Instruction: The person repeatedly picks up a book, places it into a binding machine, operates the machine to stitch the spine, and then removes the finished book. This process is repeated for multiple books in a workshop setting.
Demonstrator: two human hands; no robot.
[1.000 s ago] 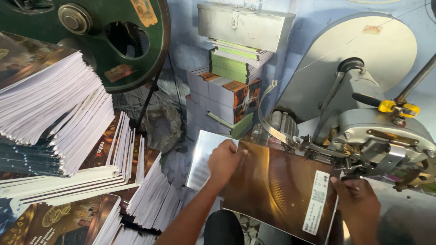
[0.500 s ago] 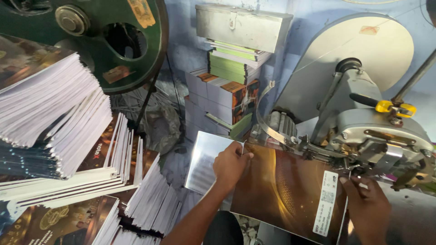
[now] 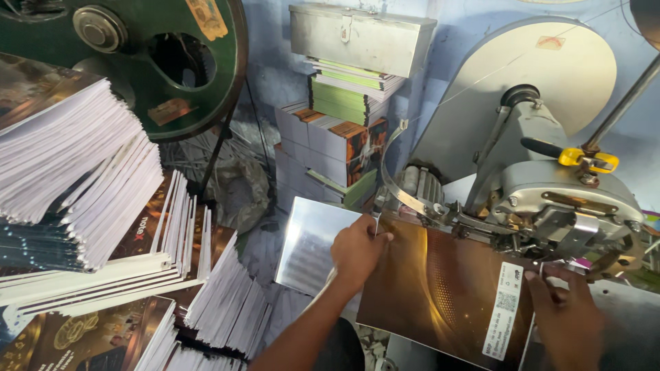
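Observation:
A glossy brown booklet (image 3: 440,288) with a white label lies draped over the saddle of a grey stitching machine (image 3: 550,199). My left hand (image 3: 357,251) grips the booklet's left upper edge near the spine. Over at the right edge, my right hand (image 3: 564,312) presses on the booklet beside the label, just below the machine's stitching head. A shiny metal plate (image 3: 309,240) sticks out left of the booklet, under my left forearm.
Tall slanting stacks of booklets (image 3: 75,172) fill the left side, with more fanned out below (image 3: 227,302). A green flywheel (image 3: 137,55) stands at top left. Further stacked booklets (image 3: 337,130) and a grey metal box (image 3: 361,38) sit behind. A large pale wire disc (image 3: 536,75) is on the machine.
The booklet and both hands have shifted slightly right and up along the saddle toward the stitching head. Both hands keep their hold.

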